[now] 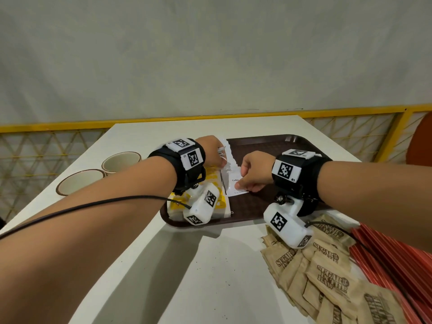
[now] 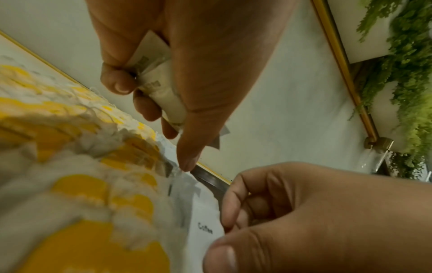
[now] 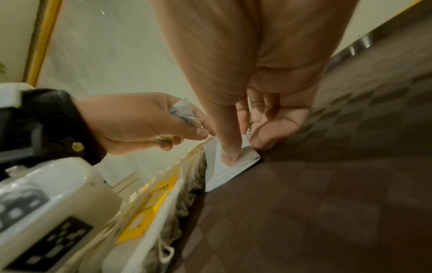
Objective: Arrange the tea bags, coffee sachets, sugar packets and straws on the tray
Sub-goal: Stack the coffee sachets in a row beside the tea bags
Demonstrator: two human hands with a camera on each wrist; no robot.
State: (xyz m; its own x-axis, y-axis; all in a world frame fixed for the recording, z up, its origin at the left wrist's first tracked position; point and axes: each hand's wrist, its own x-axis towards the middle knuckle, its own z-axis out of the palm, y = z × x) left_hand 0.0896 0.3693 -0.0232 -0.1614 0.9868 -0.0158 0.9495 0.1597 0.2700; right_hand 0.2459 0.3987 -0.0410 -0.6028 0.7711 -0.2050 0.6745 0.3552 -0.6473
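Note:
A dark brown tray (image 1: pixel 275 146) lies on the white table. Yellow-and-white tea bags (image 1: pixel 216 178) are stacked along its left side, seen close in the left wrist view (image 2: pixel 81 166). My left hand (image 1: pixel 219 157) grips a bundle of white coffee sachets (image 2: pixel 161 83) just above the tea bags. My right hand (image 1: pixel 242 183) pinches one white coffee sachet (image 1: pixel 233 187) lying on the tray beside the tea bags, thumb on top (image 3: pixel 230 157). Brown sugar packets (image 1: pixel 325 272) and red straws (image 1: pixel 397 265) lie on the table at the near right, off the tray.
Two beige cups (image 1: pixel 120 161) (image 1: pixel 79 181) stand on the table left of the tray. A yellow railing (image 1: pixel 70 127) runs behind the table. The right half of the tray floor (image 3: pixel 327 184) is bare.

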